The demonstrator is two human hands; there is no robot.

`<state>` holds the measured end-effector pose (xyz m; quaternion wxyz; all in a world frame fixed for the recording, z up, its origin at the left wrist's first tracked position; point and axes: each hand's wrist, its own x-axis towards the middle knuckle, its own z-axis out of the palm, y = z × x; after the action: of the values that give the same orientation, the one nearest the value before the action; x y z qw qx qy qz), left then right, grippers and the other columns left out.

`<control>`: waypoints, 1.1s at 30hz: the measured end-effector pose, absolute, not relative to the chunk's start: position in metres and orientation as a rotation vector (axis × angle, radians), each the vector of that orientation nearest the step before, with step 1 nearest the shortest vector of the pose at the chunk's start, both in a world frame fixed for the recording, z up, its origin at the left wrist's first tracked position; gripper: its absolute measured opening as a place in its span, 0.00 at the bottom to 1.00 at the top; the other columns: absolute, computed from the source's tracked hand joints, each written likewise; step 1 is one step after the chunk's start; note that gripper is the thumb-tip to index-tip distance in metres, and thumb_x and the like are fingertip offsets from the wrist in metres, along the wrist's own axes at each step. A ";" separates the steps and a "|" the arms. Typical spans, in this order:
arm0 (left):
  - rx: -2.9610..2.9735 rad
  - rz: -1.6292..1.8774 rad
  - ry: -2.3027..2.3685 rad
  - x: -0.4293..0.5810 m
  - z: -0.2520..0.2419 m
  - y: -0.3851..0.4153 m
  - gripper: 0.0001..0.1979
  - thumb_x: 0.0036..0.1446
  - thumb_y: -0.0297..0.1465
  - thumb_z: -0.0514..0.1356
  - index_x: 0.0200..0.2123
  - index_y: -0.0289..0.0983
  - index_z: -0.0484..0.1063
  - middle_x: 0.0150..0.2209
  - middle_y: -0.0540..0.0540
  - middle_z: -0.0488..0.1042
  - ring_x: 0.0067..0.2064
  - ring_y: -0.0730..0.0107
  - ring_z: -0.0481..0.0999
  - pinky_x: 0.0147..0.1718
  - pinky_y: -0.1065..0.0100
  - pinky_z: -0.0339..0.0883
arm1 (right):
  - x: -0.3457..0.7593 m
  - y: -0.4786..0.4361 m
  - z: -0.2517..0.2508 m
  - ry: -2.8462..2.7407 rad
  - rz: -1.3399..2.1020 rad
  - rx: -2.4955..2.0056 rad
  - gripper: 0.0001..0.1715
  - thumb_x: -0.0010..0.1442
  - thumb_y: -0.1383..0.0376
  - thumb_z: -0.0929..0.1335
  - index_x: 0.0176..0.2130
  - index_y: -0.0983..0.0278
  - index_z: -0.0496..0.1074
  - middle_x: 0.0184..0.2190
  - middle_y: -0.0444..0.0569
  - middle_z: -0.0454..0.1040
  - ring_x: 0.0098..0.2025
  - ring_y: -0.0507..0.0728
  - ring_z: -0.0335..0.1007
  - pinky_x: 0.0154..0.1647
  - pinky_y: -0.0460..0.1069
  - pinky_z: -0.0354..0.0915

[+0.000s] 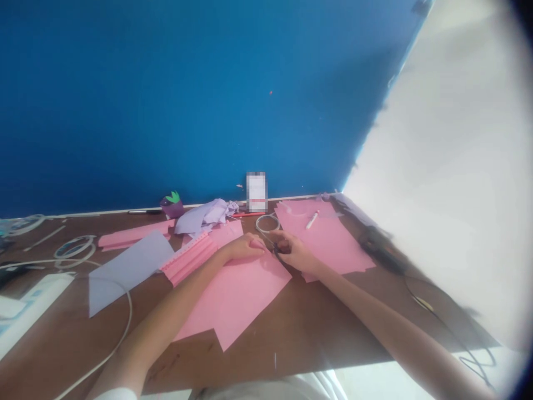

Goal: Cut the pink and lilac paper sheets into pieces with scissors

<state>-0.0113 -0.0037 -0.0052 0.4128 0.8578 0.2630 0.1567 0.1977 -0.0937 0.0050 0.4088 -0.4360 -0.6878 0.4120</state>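
Plain pink paper sheets (237, 289) cover a brown wooden surface (312, 328). A lavender paper sheet (125, 269) lies left, a white marker pen (312, 220) right. The wall (187, 94) is deep blue.

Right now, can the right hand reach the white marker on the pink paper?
Probably yes. The white marker lies in the open on the pink sheet just beyond the right hand, with nothing between them.
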 end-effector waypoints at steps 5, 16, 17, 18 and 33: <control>2.158 0.389 0.646 -0.011 -0.005 -0.004 0.11 0.50 0.32 0.60 0.36 0.37 0.79 0.39 0.45 0.76 0.40 0.67 0.74 0.42 0.70 0.65 | 0.197 -0.095 0.006 -1.721 1.049 -1.088 0.33 0.50 0.68 0.67 0.56 0.61 0.60 0.29 0.44 0.72 0.31 0.53 0.68 0.33 0.49 0.65; 2.130 0.358 0.642 -0.012 0.012 -0.015 0.13 0.53 0.37 0.58 0.33 0.34 0.78 0.34 0.46 0.75 0.37 0.68 0.73 0.37 0.71 0.65 | 0.202 -0.092 0.003 -1.565 1.101 -1.220 0.33 0.50 0.64 0.68 0.55 0.60 0.61 0.29 0.45 0.71 0.33 0.54 0.69 0.28 0.47 0.67; 2.129 0.366 0.658 -0.011 0.011 -0.015 0.13 0.54 0.37 0.58 0.32 0.34 0.78 0.34 0.46 0.75 0.36 0.68 0.73 0.37 0.71 0.65 | 0.202 -0.092 0.003 -1.577 1.078 -1.207 0.32 0.50 0.64 0.68 0.55 0.60 0.61 0.30 0.45 0.71 0.33 0.54 0.69 0.30 0.48 0.67; 2.131 0.374 0.672 -0.011 0.009 -0.014 0.13 0.54 0.37 0.58 0.32 0.34 0.78 0.34 0.46 0.75 0.36 0.69 0.73 0.37 0.71 0.65 | 0.202 -0.091 0.003 -1.592 1.051 -1.191 0.32 0.50 0.64 0.68 0.55 0.61 0.62 0.30 0.45 0.70 0.34 0.54 0.68 0.31 0.48 0.67; 1.910 0.435 0.613 -0.012 0.008 -0.014 0.15 0.50 0.39 0.61 0.33 0.31 0.77 0.31 0.44 0.74 0.34 0.69 0.72 0.32 0.72 0.63 | 0.198 -0.096 0.006 -1.724 0.942 -1.050 0.38 0.50 0.68 0.67 0.59 0.60 0.56 0.31 0.44 0.64 0.32 0.51 0.62 0.32 0.46 0.61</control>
<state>-0.0116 -0.0137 0.0085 0.5177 0.7960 0.2556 0.1814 0.1980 -0.0961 0.0062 0.4412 -0.4228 -0.6947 0.3795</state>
